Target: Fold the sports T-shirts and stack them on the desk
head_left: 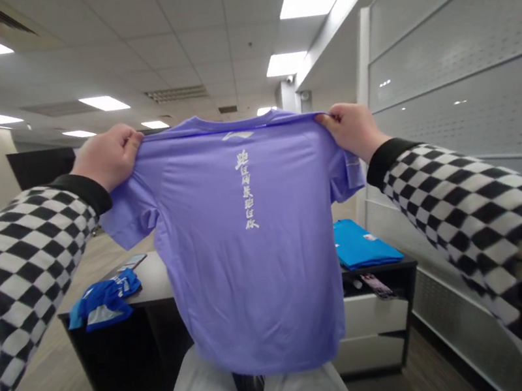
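Note:
A purple short-sleeved T-shirt (211,256) hangs spread out before me, with a column of pale written characters and a small logo below the collar. My left hand (111,156) pinches its left shoulder, fingers closed on the cloth. At the opposite shoulder my right hand (354,128) grips the fabric between thumb and fingers. The shirt is stretched taut between both hands, its lower hem hanging over my lap. It hides the middle of the cabinet behind it.
Behind the shirt stands a low cabinet (156,281) with white drawers (373,313) at right. On top lie crumpled blue clothing (104,303), a flat dark device (133,262) and a folded bright-blue garment (365,245). A grey panelled wall (464,104) rises at the right.

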### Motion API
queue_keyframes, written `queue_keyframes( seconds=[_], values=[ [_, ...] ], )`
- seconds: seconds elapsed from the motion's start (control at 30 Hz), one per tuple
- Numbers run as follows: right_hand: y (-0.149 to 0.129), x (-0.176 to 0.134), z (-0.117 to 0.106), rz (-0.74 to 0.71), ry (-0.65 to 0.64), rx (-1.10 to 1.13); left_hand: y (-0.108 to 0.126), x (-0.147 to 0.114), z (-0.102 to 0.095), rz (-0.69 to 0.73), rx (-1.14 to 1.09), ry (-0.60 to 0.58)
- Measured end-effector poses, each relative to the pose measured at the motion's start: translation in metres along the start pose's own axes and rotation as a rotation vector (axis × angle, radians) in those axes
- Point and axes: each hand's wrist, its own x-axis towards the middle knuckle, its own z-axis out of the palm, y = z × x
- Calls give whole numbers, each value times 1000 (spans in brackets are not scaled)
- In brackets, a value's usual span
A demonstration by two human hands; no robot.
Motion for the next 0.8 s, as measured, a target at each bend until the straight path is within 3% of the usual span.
queue_keyframes(
  seconds=[0.2,0.37,0.53,0.7,0.8],
  values=[
    [13,5,34,39,-18,37,-16,9,43,11,16,-26],
    [36,-5,92,39,-111,-29,-45,5,105,113,26,-116],
    [83,-59,188,88,-280,-138,-86,-28,212,110,28,-345],
    [124,-160,284,132,-620,-233,-114,-106,339,198,33,-732],
    [138,-214,330,176,-810,-273,-122,-155,402,213,26,-874]
  ],
)
